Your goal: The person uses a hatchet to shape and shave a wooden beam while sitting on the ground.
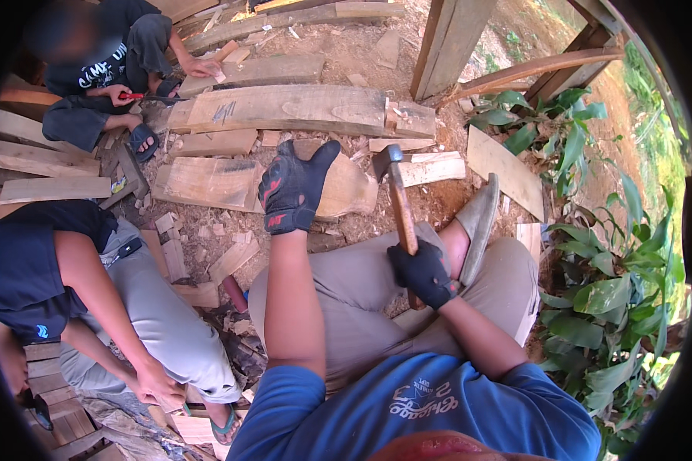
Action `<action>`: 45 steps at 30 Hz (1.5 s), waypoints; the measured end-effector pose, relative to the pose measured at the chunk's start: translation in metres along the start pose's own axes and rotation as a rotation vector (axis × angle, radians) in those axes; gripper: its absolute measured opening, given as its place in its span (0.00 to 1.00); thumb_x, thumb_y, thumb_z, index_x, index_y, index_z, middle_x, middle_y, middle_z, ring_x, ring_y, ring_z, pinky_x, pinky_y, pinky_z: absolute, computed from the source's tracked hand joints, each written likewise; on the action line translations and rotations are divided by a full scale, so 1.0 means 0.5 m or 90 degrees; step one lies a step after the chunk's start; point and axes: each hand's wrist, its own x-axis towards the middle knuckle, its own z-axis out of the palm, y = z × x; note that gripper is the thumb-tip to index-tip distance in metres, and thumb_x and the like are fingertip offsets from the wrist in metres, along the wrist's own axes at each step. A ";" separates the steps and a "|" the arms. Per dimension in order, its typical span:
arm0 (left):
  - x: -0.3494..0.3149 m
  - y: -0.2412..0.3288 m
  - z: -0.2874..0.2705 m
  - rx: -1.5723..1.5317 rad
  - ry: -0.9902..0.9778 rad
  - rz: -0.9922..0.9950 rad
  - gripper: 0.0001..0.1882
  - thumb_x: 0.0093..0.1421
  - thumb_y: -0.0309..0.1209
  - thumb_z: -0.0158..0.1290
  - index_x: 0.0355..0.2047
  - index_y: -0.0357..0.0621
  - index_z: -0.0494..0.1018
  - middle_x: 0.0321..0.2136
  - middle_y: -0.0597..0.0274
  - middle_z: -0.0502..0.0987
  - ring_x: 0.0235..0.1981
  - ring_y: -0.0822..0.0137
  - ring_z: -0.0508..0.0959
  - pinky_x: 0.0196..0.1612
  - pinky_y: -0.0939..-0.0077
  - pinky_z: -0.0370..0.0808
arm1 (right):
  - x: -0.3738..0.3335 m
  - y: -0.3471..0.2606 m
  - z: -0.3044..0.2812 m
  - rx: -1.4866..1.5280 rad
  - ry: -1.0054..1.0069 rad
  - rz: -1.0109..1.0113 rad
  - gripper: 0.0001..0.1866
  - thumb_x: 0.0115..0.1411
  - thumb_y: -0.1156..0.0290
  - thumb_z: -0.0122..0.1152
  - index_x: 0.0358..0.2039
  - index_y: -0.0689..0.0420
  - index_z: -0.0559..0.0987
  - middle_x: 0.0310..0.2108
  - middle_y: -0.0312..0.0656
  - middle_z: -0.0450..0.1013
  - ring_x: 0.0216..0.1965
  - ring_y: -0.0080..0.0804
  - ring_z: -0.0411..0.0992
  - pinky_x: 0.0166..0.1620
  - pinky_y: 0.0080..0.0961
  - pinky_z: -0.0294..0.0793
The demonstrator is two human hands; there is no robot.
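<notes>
The right hand (423, 273) is gripping a hatchet (402, 207) while the left hand (298, 188) is covering the left side of a rounded wooden slab (352, 184).

The slab is lying immediately right of the left hand's gloved fingers, which are curling together, the thumb spreading away over the slab; whether they are pressing on it, I cannot tell. The glove is hiding the slab's left end, so its long axis is staying unclear. The left hand is clearly the nearer; the right is wrapping its fingers around the handle, on the wearer's side of the slab and to its right. The hatchet's long axis is slanting up from there, its dark head standing just right of the slab. Beyond the slab, a long plank (288, 107) is lying crosswise.
</notes>
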 end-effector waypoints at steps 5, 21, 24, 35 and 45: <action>0.010 -0.030 0.021 0.011 0.048 0.016 0.50 0.55 0.70 0.64 0.60 0.36 0.77 0.48 0.35 0.85 0.52 0.37 0.84 0.57 0.47 0.80 | -0.074 -0.124 -0.082 0.105 0.033 -0.056 0.16 0.69 0.57 0.68 0.36 0.58 0.78 0.19 0.37 0.74 0.20 0.23 0.75 0.27 0.28 0.75; 0.006 -0.022 0.013 -0.002 0.064 0.020 0.52 0.55 0.74 0.60 0.60 0.36 0.78 0.51 0.34 0.84 0.55 0.36 0.82 0.59 0.47 0.77 | -0.058 -0.107 -0.063 0.107 0.044 -0.039 0.19 0.67 0.54 0.68 0.36 0.61 0.80 0.21 0.40 0.77 0.21 0.27 0.78 0.28 0.29 0.77; 0.004 -0.015 0.009 -0.004 0.057 0.013 0.50 0.58 0.74 0.57 0.58 0.36 0.79 0.49 0.34 0.84 0.53 0.35 0.83 0.58 0.46 0.78 | -0.107 -0.183 -0.103 0.144 0.073 -0.114 0.16 0.69 0.59 0.67 0.34 0.59 0.79 0.19 0.37 0.75 0.21 0.25 0.76 0.27 0.29 0.74; 0.024 -0.043 0.034 0.032 0.103 0.044 0.32 0.75 0.57 0.39 0.49 0.42 0.80 0.43 0.37 0.85 0.48 0.33 0.84 0.52 0.38 0.78 | 0.021 0.056 0.027 -0.066 0.022 -0.018 0.20 0.68 0.55 0.67 0.35 0.62 0.84 0.20 0.44 0.79 0.20 0.34 0.79 0.27 0.34 0.78; 0.027 -0.043 0.022 0.001 0.051 -0.016 0.34 0.74 0.59 0.39 0.53 0.44 0.81 0.51 0.39 0.84 0.55 0.32 0.80 0.61 0.42 0.74 | -0.104 -0.216 -0.126 0.241 0.109 -0.182 0.10 0.68 0.67 0.68 0.32 0.60 0.81 0.20 0.36 0.76 0.20 0.21 0.74 0.26 0.24 0.73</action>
